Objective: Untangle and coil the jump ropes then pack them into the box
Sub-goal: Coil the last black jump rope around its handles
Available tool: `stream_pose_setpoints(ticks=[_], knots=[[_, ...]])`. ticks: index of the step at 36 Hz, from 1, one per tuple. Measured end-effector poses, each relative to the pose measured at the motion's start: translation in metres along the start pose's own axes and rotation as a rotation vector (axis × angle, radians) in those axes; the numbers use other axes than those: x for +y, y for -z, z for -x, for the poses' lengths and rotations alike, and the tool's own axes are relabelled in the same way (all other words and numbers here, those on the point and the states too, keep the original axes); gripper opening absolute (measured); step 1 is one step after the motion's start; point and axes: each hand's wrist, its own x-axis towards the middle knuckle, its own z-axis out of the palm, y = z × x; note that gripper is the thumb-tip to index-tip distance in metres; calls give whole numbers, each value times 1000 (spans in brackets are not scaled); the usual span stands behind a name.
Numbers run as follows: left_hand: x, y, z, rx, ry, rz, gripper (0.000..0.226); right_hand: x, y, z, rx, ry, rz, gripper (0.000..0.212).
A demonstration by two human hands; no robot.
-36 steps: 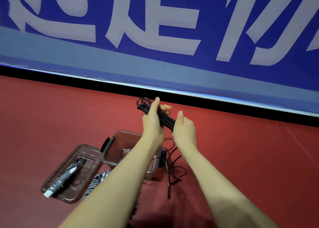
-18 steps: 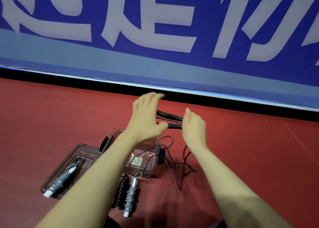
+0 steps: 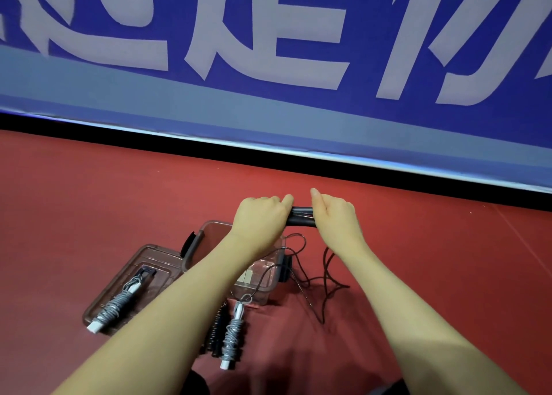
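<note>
Both hands hold the black jump rope handles [image 3: 301,216] level in front of me, above the floor. My left hand [image 3: 260,215] grips their left end and my right hand [image 3: 336,216] grips the right end. The thin black cord [image 3: 324,278] hangs down from them in loose loops onto the floor. The clear brown box [image 3: 257,287] stands below my left forearm, partly hidden by it. A coiled grey rope with white handles [image 3: 231,339] and a coiled black rope [image 3: 215,330] lie in front of the box.
The box lid [image 3: 104,299] lies upturned left of the box with another coiled grey rope [image 3: 118,306] on it. The floor [image 3: 89,200] is red matting. A blue banner wall [image 3: 268,110] with a black base strip runs across the back.
My left hand came down from above the handles and closed on their left end. The handles swung from tilted to level. The view dropped, showing the two coiled ropes before the box.
</note>
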Motion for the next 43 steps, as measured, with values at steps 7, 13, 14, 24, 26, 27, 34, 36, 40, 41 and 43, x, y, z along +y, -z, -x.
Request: stream_pose_setpoints(ticks=[7, 13, 14, 24, 26, 27, 34, 36, 40, 41, 43], knots=[[-4, -3, 2, -97, -50, 37, 8, 5, 1, 2, -71, 37, 23, 52], [-7, -3, 6, -15, -64, 39, 22, 3, 2, 3, -102, 60, 110, 49], [-9, -5, 6, 52, -78, 24, 31, 3, 2, 4, -102, 62, 102, 49], [-14, -7, 8, -72, -63, 46, 16, 4, 1, 6, -132, 67, 110, 47], [-13, -4, 8, -114, -68, 2, 15, 6, 2, 5, -168, 58, 87, 28], [-14, -4, 9, -118, -65, 5, 15, 8, 3, 4, -195, 59, 42, 21], [-21, -4, 13, -204, 3, 0, 20, 15, 6, 2, -279, 178, 26, 50], [-21, -2, 14, -239, 9, -13, 25, 15, 8, 0, -212, 201, 40, 43], [-24, -2, 14, -103, -8, -8, 20, 23, 4, -5, -131, 213, 79, 24], [-26, -4, 15, -45, -31, -9, 23, 24, 3, -5, -132, 199, 88, 23], [-31, -11, 15, 90, -95, -9, 22, 25, 3, -5, -144, 182, 103, 22]])
